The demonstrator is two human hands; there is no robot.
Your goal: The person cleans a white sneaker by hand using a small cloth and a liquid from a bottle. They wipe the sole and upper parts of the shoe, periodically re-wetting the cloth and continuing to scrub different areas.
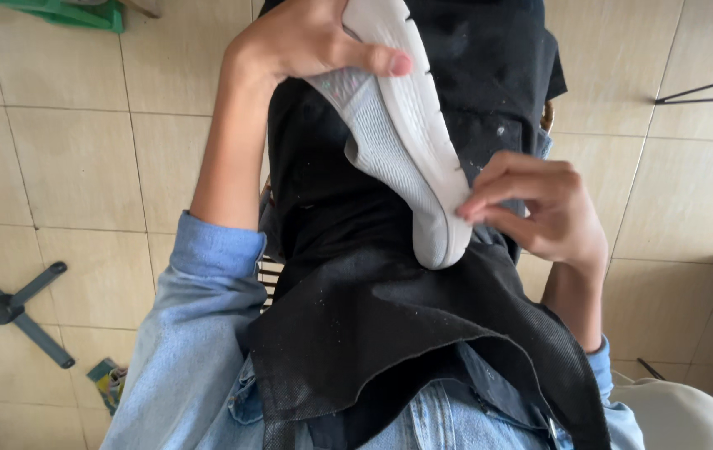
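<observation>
The white shoe (406, 133) runs off the top edge, its upper turned away and unseen. The left hand (315, 37) is also cropped at the top. The black cloth (390, 333) hides the lap. A green object (65, 12) is cut off too.

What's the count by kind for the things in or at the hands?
White rubber-soled shoe, held by left hand and right hand: 1
Black non-woven fabric bag under it: 1
Total: 2
</observation>
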